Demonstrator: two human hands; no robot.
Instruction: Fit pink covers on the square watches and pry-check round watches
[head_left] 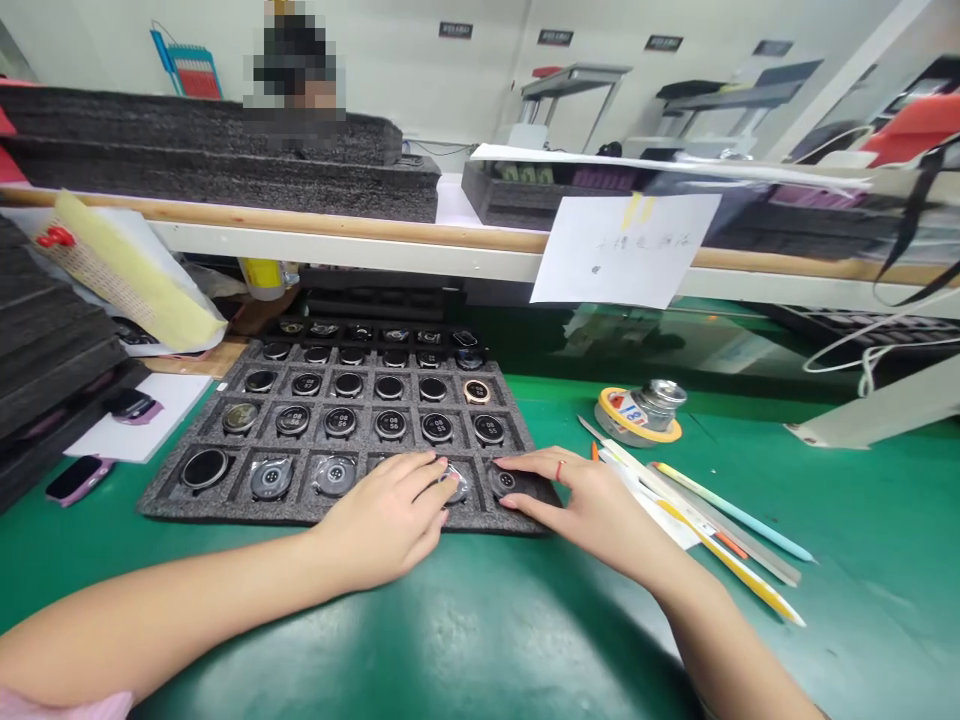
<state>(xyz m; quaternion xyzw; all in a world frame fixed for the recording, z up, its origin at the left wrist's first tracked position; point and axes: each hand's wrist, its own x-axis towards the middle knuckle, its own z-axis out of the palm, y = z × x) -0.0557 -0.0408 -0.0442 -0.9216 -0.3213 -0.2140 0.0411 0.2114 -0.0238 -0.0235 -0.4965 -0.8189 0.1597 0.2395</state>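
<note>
A dark grey foam tray (214, 507) lies on the green table, with round smartwatch bodies without straps in its compartments. In the front row, several lie back up, their sensor sides showing. My right hand (592, 505) has thumb and fingers closed around a back-up smartwatch (506, 481) in the front right compartment. My left hand (386, 515) is curled over the front row, fingers closed at the edge of another smartwatch (457, 486), mostly covered by them. Behind, watches such as this one (391, 424) face up, some with lit digits.
To the right lie a yellow tape roll (628, 420) with a metal-capped bottle (660, 400), and pens (735, 510). Pink watches (80, 479) and stacked foam (52, 350) are at left. A shelf (480, 258) spans the back; a person sits beyond it.
</note>
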